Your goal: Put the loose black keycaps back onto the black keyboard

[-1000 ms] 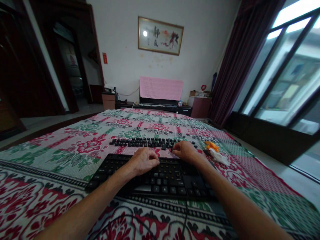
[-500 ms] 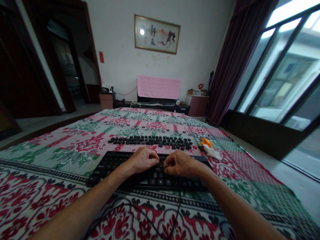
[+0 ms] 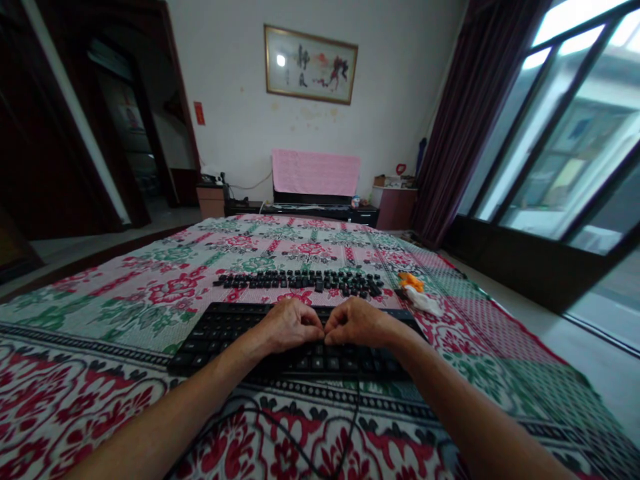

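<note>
A black keyboard point(image 3: 220, 333) lies on a floral cloth point(image 3: 125, 300) in front of me, its cable point(image 3: 350, 427) trailing toward me. My left hand point(image 3: 290, 327) and my right hand point(image 3: 357, 323) rest on the middle of the keyboard with fingers curled and fingertips touching each other. What they pinch, if anything, is hidden. Beyond the keyboard, rows of loose black keycaps point(image 3: 300, 280) are laid out on the cloth.
An orange and white object point(image 3: 417, 293) lies on the cloth right of the keycaps. Farther back stand a low cabinet with a pink cloth point(image 3: 315, 173), a framed picture point(image 3: 310, 65), a dark doorway on the left and tall windows with a curtain on the right.
My right hand came back from the loose keycaps to the keyboard's middle and met my left hand. The view tilted slightly.
</note>
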`<control>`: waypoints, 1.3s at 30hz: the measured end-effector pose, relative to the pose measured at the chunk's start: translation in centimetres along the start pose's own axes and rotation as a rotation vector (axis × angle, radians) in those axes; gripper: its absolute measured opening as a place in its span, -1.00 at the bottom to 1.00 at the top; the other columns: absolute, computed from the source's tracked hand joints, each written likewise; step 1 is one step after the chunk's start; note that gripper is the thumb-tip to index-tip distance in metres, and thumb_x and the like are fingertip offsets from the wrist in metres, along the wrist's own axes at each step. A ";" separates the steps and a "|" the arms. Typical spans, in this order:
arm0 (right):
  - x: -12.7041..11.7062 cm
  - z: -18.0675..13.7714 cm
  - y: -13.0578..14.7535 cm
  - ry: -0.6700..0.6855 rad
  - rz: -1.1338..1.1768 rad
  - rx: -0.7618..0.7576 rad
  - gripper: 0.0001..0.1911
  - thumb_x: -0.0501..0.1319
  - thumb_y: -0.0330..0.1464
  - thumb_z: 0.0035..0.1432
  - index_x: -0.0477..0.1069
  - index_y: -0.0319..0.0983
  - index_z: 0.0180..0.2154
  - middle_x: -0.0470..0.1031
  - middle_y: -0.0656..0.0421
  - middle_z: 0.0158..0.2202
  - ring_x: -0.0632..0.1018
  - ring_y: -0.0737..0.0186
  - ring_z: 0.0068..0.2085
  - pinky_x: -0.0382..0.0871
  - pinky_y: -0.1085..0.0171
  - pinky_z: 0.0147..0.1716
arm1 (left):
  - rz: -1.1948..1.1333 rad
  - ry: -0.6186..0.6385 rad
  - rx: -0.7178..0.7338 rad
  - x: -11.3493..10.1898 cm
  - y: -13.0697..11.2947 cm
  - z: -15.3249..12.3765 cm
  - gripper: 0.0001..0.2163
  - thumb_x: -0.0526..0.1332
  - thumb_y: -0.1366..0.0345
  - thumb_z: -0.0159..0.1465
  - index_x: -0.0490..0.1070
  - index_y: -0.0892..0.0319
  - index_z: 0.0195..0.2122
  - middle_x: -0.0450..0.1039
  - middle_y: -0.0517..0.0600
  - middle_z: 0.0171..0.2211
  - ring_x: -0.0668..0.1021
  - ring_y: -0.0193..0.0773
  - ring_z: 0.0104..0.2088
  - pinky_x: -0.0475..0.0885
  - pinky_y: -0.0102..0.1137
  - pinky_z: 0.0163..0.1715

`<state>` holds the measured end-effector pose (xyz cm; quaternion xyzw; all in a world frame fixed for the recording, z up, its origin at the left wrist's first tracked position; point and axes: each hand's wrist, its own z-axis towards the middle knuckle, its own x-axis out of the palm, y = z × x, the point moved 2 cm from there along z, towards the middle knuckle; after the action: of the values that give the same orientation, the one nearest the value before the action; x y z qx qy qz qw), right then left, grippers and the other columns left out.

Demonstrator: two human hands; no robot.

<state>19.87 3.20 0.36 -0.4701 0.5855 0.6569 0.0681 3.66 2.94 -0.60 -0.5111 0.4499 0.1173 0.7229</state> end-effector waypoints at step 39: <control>0.2 -0.1 1.5 0.038 -0.057 0.114 -0.77 0.06 -0.32 -0.18 0.42 -0.33 -0.55 0.18 0.28 -0.69 0.14 0.48 -0.65 0.01 0.44 -0.69 | 0.043 0.006 -0.169 0.2 -0.3 0.4 -0.77 0.10 0.24 -0.09 0.50 0.20 -0.48 0.38 -0.06 -0.63 0.37 -0.37 -0.59 0.12 -0.54 -0.66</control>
<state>18.84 2.60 1.29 -0.4945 0.6095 0.6111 0.1025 4.24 3.06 -0.54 -0.5607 0.4513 0.1688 0.6733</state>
